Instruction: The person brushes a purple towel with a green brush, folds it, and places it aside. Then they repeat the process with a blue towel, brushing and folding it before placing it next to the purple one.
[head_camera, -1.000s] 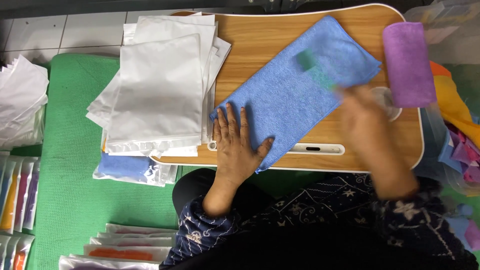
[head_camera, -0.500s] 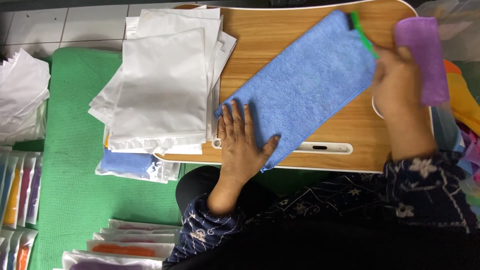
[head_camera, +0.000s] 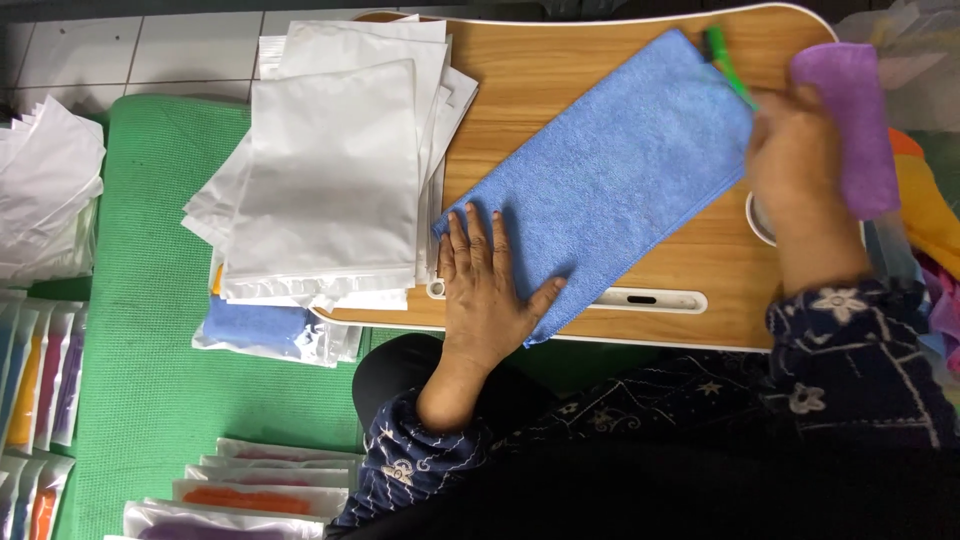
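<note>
Left hand (head_camera: 487, 290) spread flat pinning blue cloth (head_camera: 610, 180) mid-frame, right hand (head_camera: 800, 160) pinching green pen (head_camera: 728, 68) upper right; cloth soft, limp, best gripped by corners.

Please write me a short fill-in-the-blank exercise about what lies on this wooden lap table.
1. The left hand lies flat on the ____ cloth.
2. The right hand is beside a ____ cloth at the table's right edge.
3. The white pouches are stacked to the ____ of the left hand.
4. A thin ____ stick lies at the flat cloth's far corner.

Missing words: blue; purple; left; green
</note>
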